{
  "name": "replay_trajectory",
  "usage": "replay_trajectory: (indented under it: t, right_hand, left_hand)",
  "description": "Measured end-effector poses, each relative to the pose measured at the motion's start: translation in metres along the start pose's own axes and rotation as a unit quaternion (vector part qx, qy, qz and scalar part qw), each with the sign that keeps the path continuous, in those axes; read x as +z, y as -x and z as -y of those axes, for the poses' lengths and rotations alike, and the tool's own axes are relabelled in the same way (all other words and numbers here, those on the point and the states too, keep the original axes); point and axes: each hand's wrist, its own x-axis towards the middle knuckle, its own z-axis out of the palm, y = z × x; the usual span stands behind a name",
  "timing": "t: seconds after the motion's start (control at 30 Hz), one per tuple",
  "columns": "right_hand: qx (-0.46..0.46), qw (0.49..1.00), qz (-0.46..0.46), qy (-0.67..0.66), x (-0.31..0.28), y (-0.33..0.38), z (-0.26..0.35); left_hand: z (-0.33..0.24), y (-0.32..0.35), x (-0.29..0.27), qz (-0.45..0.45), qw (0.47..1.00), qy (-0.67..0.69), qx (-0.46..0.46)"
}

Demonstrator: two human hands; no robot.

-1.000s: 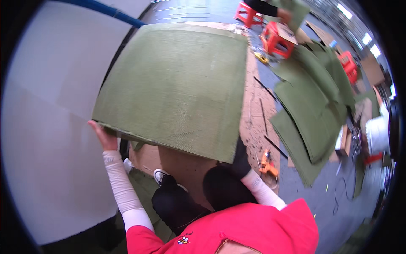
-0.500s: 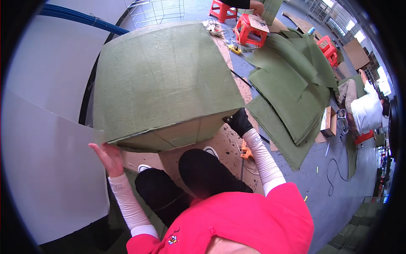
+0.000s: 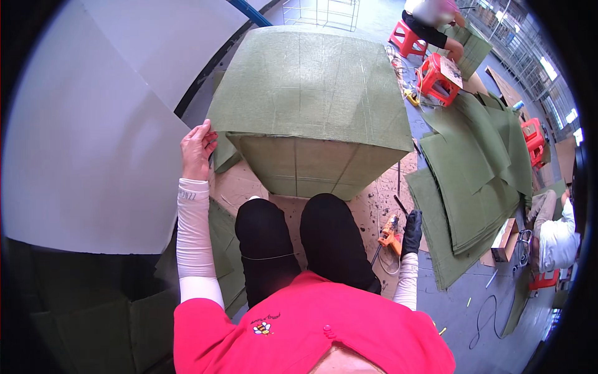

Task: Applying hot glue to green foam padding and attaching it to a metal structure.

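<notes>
A large box shape covered in green fabric-like sheet (image 3: 311, 87) stands before my knees, its near side panel (image 3: 305, 163) showing crease lines. The top sheet juts out past the box at the near left corner. There my bare left hand (image 3: 198, 151) has its fingers curled at that corner, seemingly pinching the sheet's edge. Low on the right, my black-gloved right hand (image 3: 412, 233) is beside an orange glue gun (image 3: 390, 237); a small gap shows between them. The glove's fingers are too dark to make out.
Stacked green sheets (image 3: 473, 206) lie on the floor to the right. Red stools (image 3: 440, 80), a cardboard box (image 3: 505, 240) and a loose cable (image 3: 489, 321) are farther right. Two people sit working, one at the back, one far right. A white panel (image 3: 93, 137) stands left.
My right hand has left the box's near right corner and come down beside the glue gun. My left hand has moved up to the sheet's corner, its fingers now curled. The view has shifted.
</notes>
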Motion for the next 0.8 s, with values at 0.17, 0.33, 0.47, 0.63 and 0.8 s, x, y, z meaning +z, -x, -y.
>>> replay_trajectory:
  t: [0.17,0.33,0.47,0.63,0.8]
  right_hand:
    - [0.042,0.999,0.032,0.005,0.004,0.021,0.011]
    - [0.028,0.994,0.103,0.013,0.019,0.029,0.025]
    - [-0.204,0.948,0.126,0.210,0.024,0.033,0.012]
    - [-0.144,0.965,0.168,0.144,0.034,0.036,-0.006]
    - [-0.131,0.960,0.187,0.161,0.035,0.037,-0.023]
  left_hand:
    - [0.004,0.006,-0.005,-0.006,1.000,-0.024,-0.001]
    - [0.016,0.005,-0.006,-0.017,0.999,-0.019,-0.033]
    - [0.022,0.026,0.005,-0.028,0.998,-0.050,0.015]
    - [0.049,0.067,0.026,-0.041,0.861,-0.421,0.283]
    - [0.057,0.067,0.013,0.002,0.954,-0.254,0.159]
